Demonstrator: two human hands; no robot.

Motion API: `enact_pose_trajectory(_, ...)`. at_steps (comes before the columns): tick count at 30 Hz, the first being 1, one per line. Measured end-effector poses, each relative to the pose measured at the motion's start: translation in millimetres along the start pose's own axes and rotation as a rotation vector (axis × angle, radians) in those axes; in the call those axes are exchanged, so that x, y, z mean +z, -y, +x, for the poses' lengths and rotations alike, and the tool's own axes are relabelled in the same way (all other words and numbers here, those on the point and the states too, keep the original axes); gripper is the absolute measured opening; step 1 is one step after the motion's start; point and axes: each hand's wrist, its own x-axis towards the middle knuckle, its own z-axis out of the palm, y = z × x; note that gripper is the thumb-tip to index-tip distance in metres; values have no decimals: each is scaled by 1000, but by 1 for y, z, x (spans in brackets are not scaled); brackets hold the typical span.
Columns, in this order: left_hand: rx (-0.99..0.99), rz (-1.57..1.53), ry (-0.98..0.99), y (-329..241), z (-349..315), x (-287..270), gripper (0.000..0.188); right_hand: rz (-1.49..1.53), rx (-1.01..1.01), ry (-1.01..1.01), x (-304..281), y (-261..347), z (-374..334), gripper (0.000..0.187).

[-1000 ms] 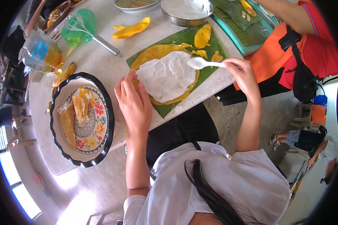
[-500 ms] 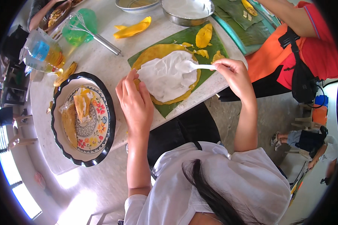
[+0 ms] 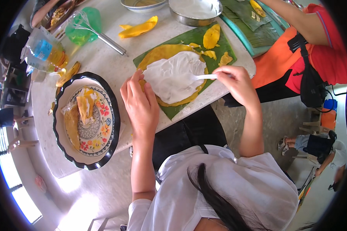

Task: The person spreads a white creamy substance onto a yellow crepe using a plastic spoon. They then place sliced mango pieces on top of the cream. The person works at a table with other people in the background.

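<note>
A round yellow crepe [image 3: 155,54] lies flat on a piece of banana leaf [image 3: 183,37], with white cream [image 3: 169,79] spread over most of it. My right hand [image 3: 238,84] pinches the handle of a white plastic spoon [image 3: 206,77], whose bowl is pressed into the cream near the crepe's right side. At the left edge of the crepe rests my left hand [image 3: 140,109], fingers stretched and thumb apart; it seems to touch the rim. Yellow mango pieces [image 3: 211,36] sit on the leaf beyond the crepe.
Left of me stands a flowered dish [image 3: 115,127] with filled, folded crepes [image 3: 85,109]. Farther off are a whisk [image 3: 110,43], a bottle of yellow liquid [image 3: 46,54], a mango slice [image 3: 138,29] and a steel bowl of cream [image 3: 194,19]. A person in red [image 3: 324,50] is at the right.
The spoon has moved slightly right and nearer me, smoothing the cream, and its bowl now sinks into it. My left hand keeps its place by the crepe's edge.
</note>
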Motion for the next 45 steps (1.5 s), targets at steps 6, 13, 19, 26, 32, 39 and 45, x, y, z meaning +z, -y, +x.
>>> enact_pose_trajectory(6, 1, -9, -17, -1, 1, 1, 31, 61, 61, 1, -4, 9, -21, 16)
enact_pose_trajectory(13, 8, 5, -32, 2, 0, -1, 29, 64, 69, -35, 8, 11, -12, 19)
enact_pose_trajectory(19, 0, 17, -35, 3, -1, -1, 29, 21, 36, -69, -7, -3, -13, 17)
enact_pose_trajectory(26, 3, -2, -39, 2, -1, -1, 29, 5, 31, -76, 1, 7, -11, 17)
enact_pose_trajectory(32, 1, 10, -69, 2, 0, -2, 30, 2, -178, 78, 25, 22, -7, 14)
enact_pose_trajectory(39, -12, 28, -82, 4, -1, -2, 30, -25, -105, -26, 26, 30, 10, 18)
enact_pose_trajectory(45, -27, 4, -101, 11, -4, -2, 30, -42, -149, 56, 11, 17, 6, 18)
